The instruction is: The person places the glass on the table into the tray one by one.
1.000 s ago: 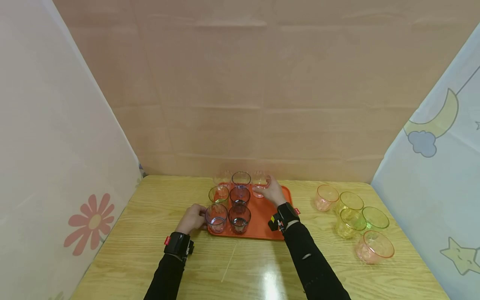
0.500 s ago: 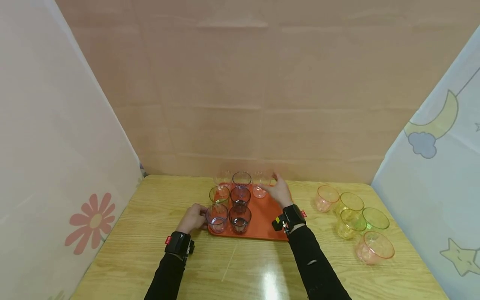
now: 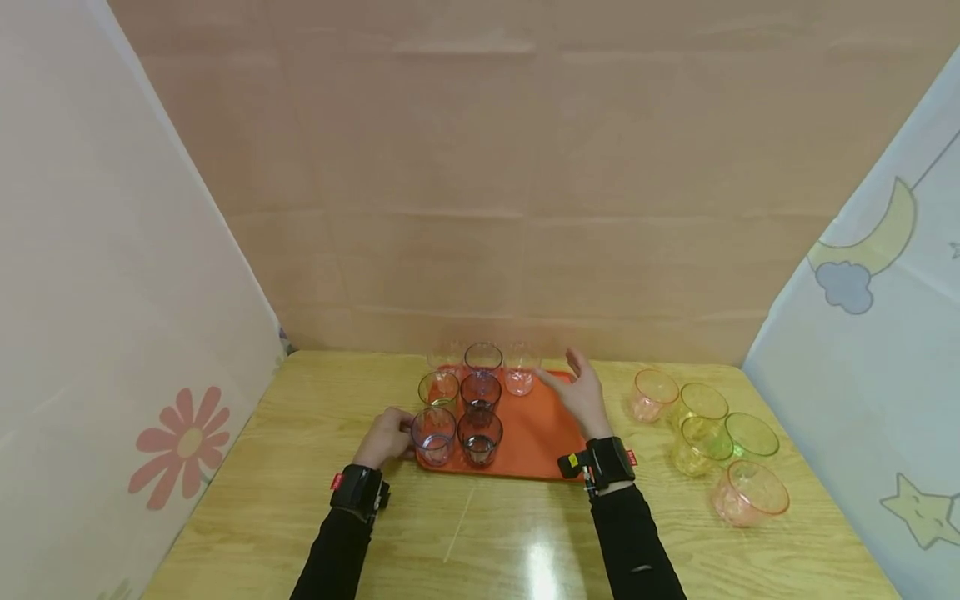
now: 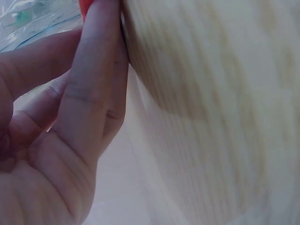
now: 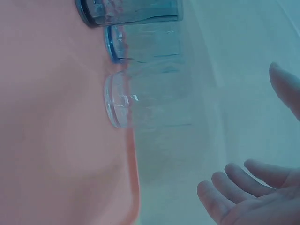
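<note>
An orange tray point(image 3: 536, 433) lies on the table, with several see-through glasses standing upright on it. My left hand point(image 3: 384, 437) grips its front left edge, next to a purple-tinted glass point(image 3: 433, 442); in the left wrist view, the fingers point(image 4: 89, 79) meet a sliver of orange. Over the tray's right part hovers my right hand point(image 3: 583, 400), fingers spread and holding nothing. A clear glass point(image 3: 520, 375) at the back is nearest to it. Beside that stand a blue-rimmed glass point(image 3: 483, 358) and another clear glass point(image 3: 446, 360). Nearer are green-rimmed point(image 3: 438, 392), dark purple point(image 3: 481, 393) and grey point(image 3: 480, 442) glasses.
On the table's right side stand several more glasses: an orange-pink one point(image 3: 651, 398), two yellow ones point(image 3: 703, 408), a green one point(image 3: 752, 437) and a pink one point(image 3: 750, 496). A brown backdrop point(image 3: 480, 208) rises behind the table point(image 3: 322, 417).
My right hand has let go of the clear glass at the tray's back and drawn away to the right, its fingers spreading. The left hand stays at the tray's edge.
</note>
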{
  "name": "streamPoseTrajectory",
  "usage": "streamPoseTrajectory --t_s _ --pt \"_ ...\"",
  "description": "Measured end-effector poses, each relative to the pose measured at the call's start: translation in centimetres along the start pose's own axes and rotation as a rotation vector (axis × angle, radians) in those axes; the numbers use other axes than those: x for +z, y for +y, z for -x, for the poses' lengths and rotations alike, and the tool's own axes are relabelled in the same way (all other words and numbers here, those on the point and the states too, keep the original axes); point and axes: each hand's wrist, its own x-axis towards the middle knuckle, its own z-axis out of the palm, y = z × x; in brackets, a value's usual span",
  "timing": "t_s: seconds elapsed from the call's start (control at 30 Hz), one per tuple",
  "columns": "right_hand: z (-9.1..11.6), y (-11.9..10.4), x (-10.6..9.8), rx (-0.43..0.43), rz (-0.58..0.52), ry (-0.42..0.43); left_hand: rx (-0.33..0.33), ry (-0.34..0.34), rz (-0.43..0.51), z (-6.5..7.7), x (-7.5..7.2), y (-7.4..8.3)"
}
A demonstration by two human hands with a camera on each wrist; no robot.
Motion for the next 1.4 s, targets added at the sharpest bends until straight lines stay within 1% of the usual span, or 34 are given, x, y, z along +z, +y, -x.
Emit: streamPoseTrajectory --t_s 0.07,0.23,0.3,0.4,0.53,0.67,0.77,0.8,0.93,1.07,1.27,1.4 --pt "0.4 0.1 -0.2 -0.018 -0.021 0.008 -0.008 -0.001 0.005 0.1 0.0 0.0" --pt "1.4 0.6 -0.7 -0.102 -0.083 0.043 -0.01 -0.001 0.006 0.1 -0.1 0.2" --pt "2.1 0.7 -1.0 -0.115 -0.108 0.049 -0.012 -0.002 -0.002 0.2 -0.1 0.4" --pt "3.0 0.5 -1.5 -0.097 -0.131 0.054 -0.006 -0.005 -0.012 0.3 0.0 0.5" --pt "4.2 0.7 -1.9 -0.068 -0.121 0.066 -0.011 -0.005 -0.016 0.3 -0.1 0.3" --pt "5.2 1.4 -2.2 -0.08 -0.099 0.095 -0.017 -0.009 -0.023 0.3 -0.1 0.0" --pt "5.2 1.7 -2.7 -0.09 -0.089 0.115 -0.013 -0.004 -0.024 0.1 0.0 0.1" --pt "5.3 1.4 -3.0 -0.087 -0.089 0.124 -0.01 -0.003 -0.025 0.1 0.0 0.1" --pt "5.3 1.1 -3.9 -0.068 -0.126 0.159 -0.013 -0.001 -0.032 0.0 0.0 0.3" --pt "5.4 1.2 -4.7 -0.07 -0.146 0.197 0.003 0.0 -0.066 -0.3 0.0 0.2" --pt "6.2 0.8 -5.6 -0.028 -0.163 0.244 0.026 -0.012 -0.104 -0.2 0.0 0.3" --pt "6.5 0.6 -6.0 -0.04 -0.18 0.262 0.052 0.01 -0.151 0.0 -0.1 0.4"
